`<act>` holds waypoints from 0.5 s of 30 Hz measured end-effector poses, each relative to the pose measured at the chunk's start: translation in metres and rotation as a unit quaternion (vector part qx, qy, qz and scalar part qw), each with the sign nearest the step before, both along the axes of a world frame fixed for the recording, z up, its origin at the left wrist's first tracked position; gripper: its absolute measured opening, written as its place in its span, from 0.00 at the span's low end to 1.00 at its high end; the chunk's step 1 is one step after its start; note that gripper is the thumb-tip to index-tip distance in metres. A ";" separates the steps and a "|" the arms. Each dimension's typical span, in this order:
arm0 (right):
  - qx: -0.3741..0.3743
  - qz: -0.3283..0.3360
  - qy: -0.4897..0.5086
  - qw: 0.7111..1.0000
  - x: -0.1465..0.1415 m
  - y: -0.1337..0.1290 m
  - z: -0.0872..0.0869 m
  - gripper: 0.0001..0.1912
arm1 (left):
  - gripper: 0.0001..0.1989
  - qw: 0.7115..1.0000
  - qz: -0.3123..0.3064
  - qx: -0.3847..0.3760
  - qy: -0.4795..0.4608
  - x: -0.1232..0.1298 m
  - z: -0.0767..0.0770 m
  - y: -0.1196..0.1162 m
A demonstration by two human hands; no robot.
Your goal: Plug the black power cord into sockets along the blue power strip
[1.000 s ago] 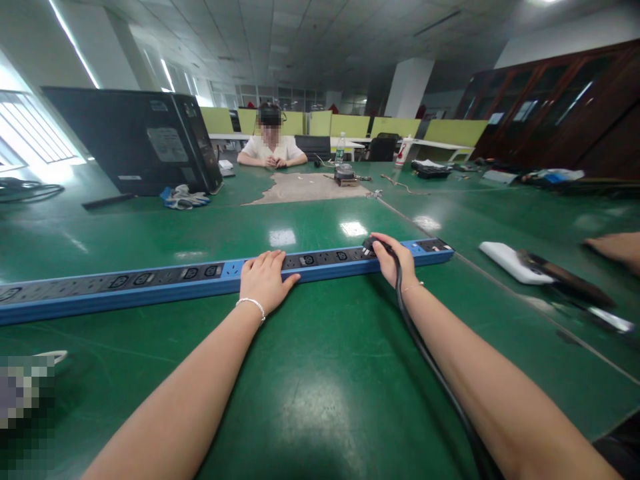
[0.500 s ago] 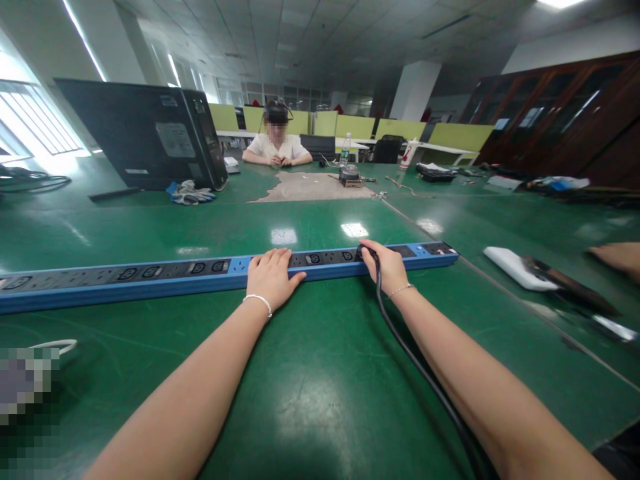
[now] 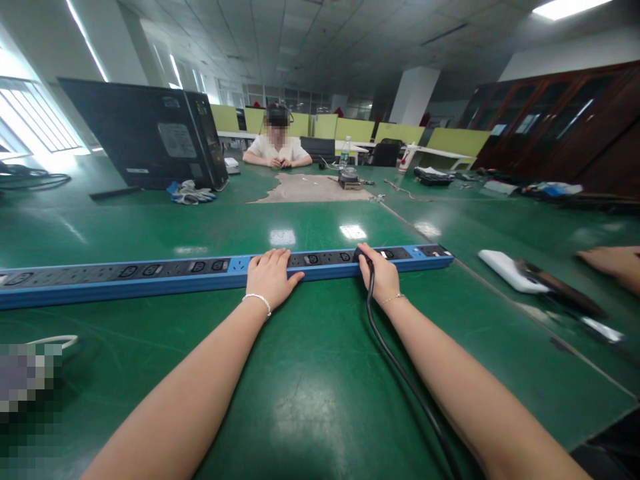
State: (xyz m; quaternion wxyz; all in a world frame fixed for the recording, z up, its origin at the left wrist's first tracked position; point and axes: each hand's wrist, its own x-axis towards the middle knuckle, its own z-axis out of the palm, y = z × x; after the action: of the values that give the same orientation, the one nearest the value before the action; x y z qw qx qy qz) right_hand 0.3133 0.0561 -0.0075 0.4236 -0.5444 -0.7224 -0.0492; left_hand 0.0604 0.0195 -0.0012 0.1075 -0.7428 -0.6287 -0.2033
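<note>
A long blue power strip [image 3: 150,291] with black sockets lies across the green table. My left hand [image 3: 270,275] rests on its middle, fingers over the top and thumb apart along the near side. My right hand [image 3: 381,272] is closed round a black plug [image 3: 359,254] at the strip's right part. Whether the plug sits fully in a socket is hidden by the fingers. From the plug a black cable [image 3: 395,360] runs down toward me beside my right forearm.
A black computer case [image 3: 150,133] stands at the back left, with gloves [image 3: 191,193] before it. A person [image 3: 277,143] sits across the table. At right are a white object [image 3: 507,270] and another person's hand [image 3: 610,260].
My right hand has shifted slightly left and down with the plug, and the cable has swung left. The left hand stays on the strip.
</note>
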 end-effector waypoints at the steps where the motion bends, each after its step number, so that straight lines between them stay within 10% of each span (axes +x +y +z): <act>1: 0.002 0.004 0.012 1.000 0.000 0.001 0.000 0.17 | 0.29 1.000 0.000 0.002 -0.002 0.000 0.000 0.000; 8: 0.088 -0.015 0.195 0.977 -0.010 0.000 0.017 0.19 | 0.28 1.000 0.002 0.012 -0.016 0.001 -0.001 0.001; 15: -0.038 0.146 0.153 0.977 -0.075 -0.011 0.019 0.16 | 0.26 0.999 0.011 0.017 -0.037 0.002 0.001 0.002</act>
State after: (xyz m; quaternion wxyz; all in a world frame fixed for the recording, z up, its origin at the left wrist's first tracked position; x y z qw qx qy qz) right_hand 0.2378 0.0455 0.0112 0.5112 -0.4500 -0.7216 0.1242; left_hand 0.0626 0.0214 -0.0006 0.0986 -0.7258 -0.6371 -0.2400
